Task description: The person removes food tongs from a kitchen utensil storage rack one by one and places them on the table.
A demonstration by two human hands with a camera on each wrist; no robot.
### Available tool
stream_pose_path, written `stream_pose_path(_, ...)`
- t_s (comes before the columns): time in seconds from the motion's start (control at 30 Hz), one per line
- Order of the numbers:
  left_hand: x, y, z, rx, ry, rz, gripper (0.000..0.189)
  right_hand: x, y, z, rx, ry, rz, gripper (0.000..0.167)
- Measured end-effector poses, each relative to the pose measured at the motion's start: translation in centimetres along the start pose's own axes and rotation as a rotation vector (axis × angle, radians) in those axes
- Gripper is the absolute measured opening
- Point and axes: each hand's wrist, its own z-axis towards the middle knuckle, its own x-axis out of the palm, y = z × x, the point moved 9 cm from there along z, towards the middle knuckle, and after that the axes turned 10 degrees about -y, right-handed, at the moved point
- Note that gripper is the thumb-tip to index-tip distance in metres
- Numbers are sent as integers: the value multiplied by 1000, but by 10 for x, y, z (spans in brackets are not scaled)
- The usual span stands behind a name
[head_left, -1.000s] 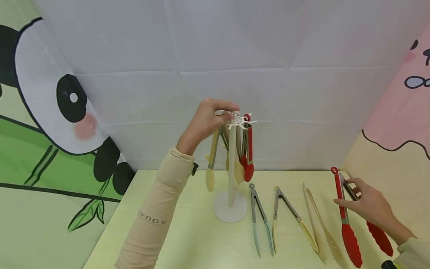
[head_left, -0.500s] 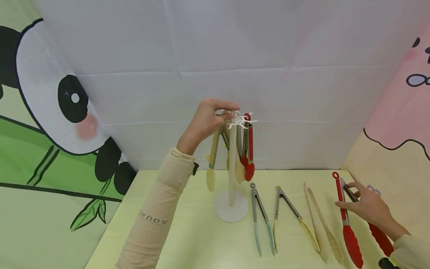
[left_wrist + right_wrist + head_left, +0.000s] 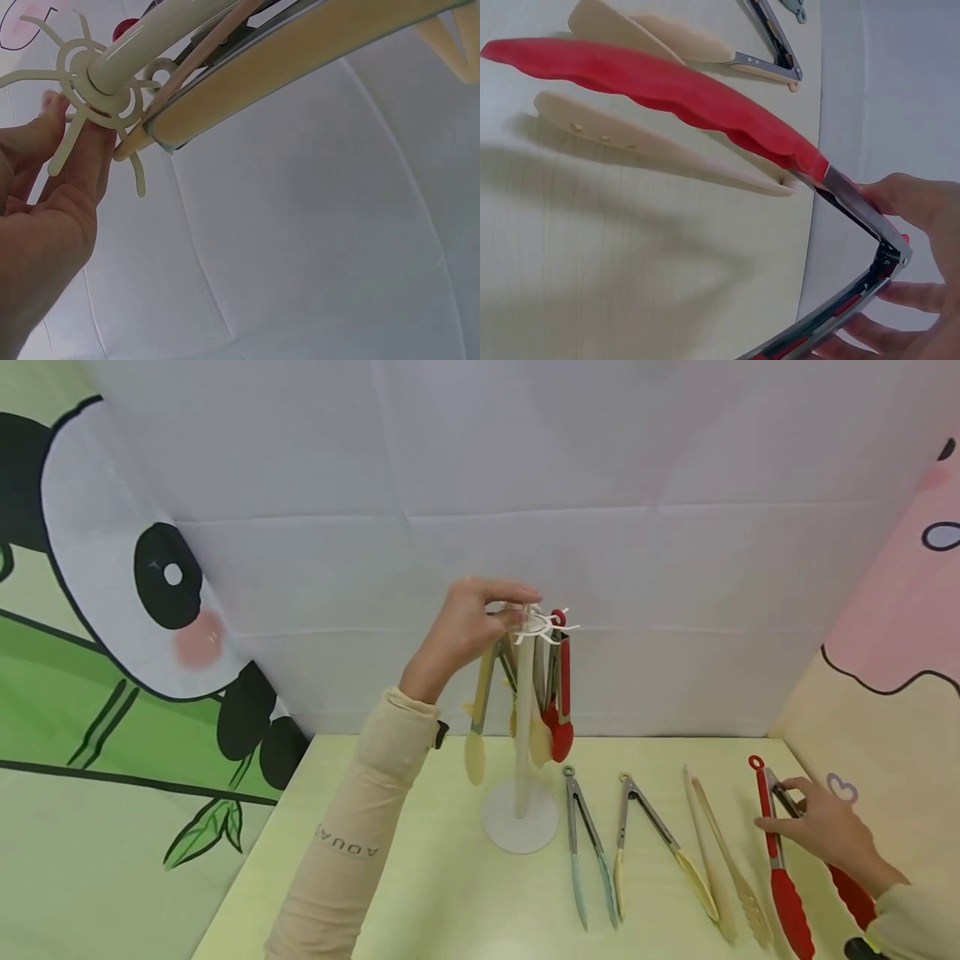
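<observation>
A white rotating hanging rack stands on a round base. My left hand holds the hub at its top between thumb and fingers; in the left wrist view its fingers reach behind the hooked ring. Yellow-handled tongs and red tongs hang from the hooks among several others. At the right, my right hand grips another pair of red tongs near the hinge, thumb on one arm and fingers on the other. Its arms are spread, above the table in the right wrist view.
Grey-blue-tipped tongs, yellow-tipped tongs and beige tongs lie in a row on the pale table, between the rack and the red tongs. White cloth hangs behind the table.
My right hand has come slightly down and nearer with the red tongs, still spread. My left hand keeps its hold on the rack's top. The head view has shifted a little.
</observation>
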Motion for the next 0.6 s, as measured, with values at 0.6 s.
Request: stream_pose_path(0.6, 1, -1, -1, -5, -2, -8, 25, 29, -11, 0, 16, 48, -12, 84)
